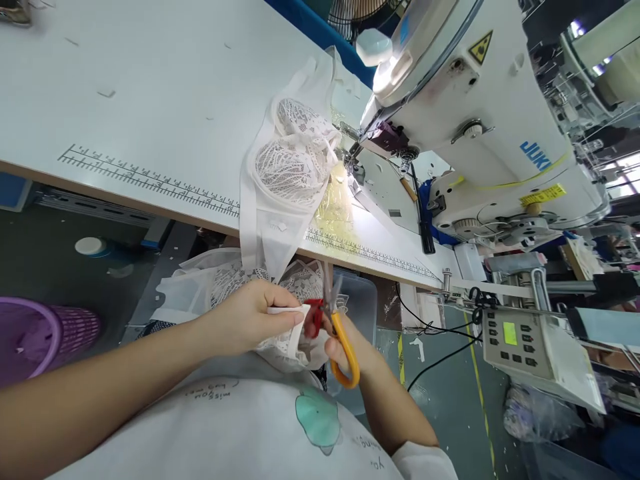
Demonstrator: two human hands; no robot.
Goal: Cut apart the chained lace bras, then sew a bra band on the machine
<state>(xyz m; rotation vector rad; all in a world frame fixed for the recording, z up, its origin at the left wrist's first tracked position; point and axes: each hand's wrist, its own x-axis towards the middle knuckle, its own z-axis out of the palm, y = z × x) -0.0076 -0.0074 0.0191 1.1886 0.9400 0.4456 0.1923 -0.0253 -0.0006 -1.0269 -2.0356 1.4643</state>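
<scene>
The left hand (253, 315) is closed in a pinch, thumb pressed against bent fingers, with a white band (295, 338) caught between them; its end juts out past the thumb tip. The right hand (359, 341) is curled around the scissors (339, 327), its thumb at the orange loop; how the other fingers sit by the red loop is mostly hidden. The blades point up and away from the body, slightly parted, and stand beyond the band with no cloth seen between them. The red loop is just beside the end of the band; whether the two touch cannot be told. Both hands are close together above the lap, in front of the table edge, and the band belongs to white cloth bunched below them. More white lace (200, 283) is heaped behind the left hand, and a clear bin (361, 303) stands behind the right one. On the table (165, 80) a white bra (295, 167) lies with its lower part hanging over the front edge, beside a yellowish piece (334, 213) and near the needle area of the sewing machine (480, 120).
</scene>
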